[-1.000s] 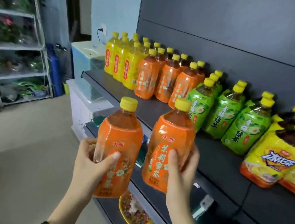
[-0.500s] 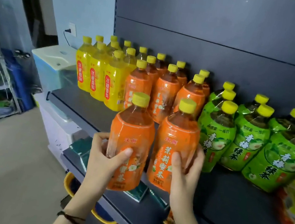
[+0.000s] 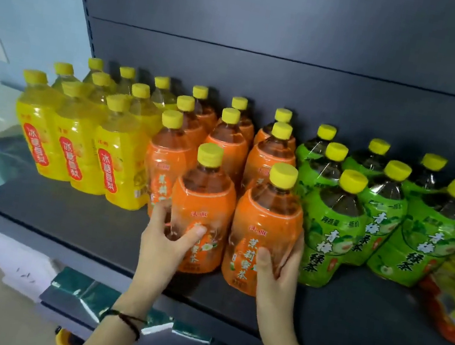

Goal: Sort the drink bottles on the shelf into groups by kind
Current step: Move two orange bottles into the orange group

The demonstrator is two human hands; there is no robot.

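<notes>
Head camera, looking down at a dark shelf of drink bottles sorted into colour blocks. The left hand is wrapped around the lower body of one orange tea bottle, thumb across the label, fingers behind. The right hand grasps a second orange tea bottle the same way, thumb on the front, fingers curling round its right side. Both bottles stand upright, long axis vertical, yellow caps up, side by side and nearly touching, at the front of the shelf; whether their bases rest fully on it cannot be told. Directly behind them, away from the hands, stand the other orange bottles. To the left is the yellow bottle group; to the right the green tea bottles, the nearest just beside the right hand's bottle and its fingers. Judging from this, both bottles likely only need setting down and nudging straight back, with care that the right-hand fingers clear the green neighbour.
</notes>
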